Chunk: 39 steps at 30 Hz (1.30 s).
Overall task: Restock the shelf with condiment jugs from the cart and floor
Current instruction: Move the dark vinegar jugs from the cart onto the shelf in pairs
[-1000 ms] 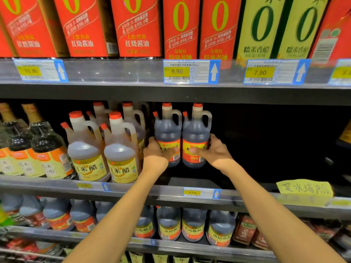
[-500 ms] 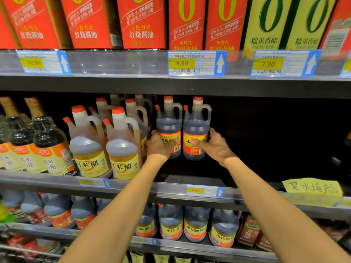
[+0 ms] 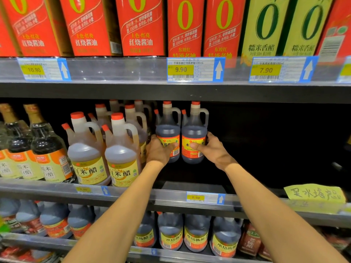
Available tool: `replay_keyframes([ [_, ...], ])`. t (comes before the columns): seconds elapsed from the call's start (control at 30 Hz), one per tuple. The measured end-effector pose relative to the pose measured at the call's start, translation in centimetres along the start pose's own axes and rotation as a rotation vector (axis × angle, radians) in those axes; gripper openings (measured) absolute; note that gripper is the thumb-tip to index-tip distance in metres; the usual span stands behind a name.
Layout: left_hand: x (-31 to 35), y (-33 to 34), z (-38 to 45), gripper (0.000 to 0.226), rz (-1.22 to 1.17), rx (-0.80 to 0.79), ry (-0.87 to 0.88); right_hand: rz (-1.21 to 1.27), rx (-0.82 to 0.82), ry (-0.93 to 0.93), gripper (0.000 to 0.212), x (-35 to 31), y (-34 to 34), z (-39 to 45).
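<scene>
Left hand [image 3: 158,151] gripping left dark jug [image 3: 168,130], right hand [image 3: 213,151] gripping its touching twin [image 3: 193,131], seemingly empty shelf [image 3: 247,203] rightward

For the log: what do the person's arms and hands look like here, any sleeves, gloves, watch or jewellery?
Both forearms are bare along the whole length in view; no sleeve edge shows in the picture. The left hand and the right hand wear no gloves. No watch, bracelet or ring shows on the visible sides of the wrists and fingers, and no markings or tape either.

A shop: stocked shelves [image 3: 171,92] with price tags [image 3: 195,69] under rows of bottles [image 3: 140,25].
</scene>
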<state>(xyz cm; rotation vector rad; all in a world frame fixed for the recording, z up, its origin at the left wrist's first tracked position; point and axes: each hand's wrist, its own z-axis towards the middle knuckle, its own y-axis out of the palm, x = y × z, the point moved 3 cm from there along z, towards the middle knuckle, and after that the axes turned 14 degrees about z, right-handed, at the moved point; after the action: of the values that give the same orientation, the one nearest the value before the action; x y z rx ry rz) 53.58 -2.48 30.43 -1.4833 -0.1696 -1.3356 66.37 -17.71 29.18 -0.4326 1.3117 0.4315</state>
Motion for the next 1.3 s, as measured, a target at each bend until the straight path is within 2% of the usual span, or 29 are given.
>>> replay_keyframes([
  [1.3, -1.0, 1.8, 2.7, 0.066, -0.055, 0.022, 0.053, 0.008, -0.003, -0.010, 0.068, 1.4, 0.5, 3.2],
])
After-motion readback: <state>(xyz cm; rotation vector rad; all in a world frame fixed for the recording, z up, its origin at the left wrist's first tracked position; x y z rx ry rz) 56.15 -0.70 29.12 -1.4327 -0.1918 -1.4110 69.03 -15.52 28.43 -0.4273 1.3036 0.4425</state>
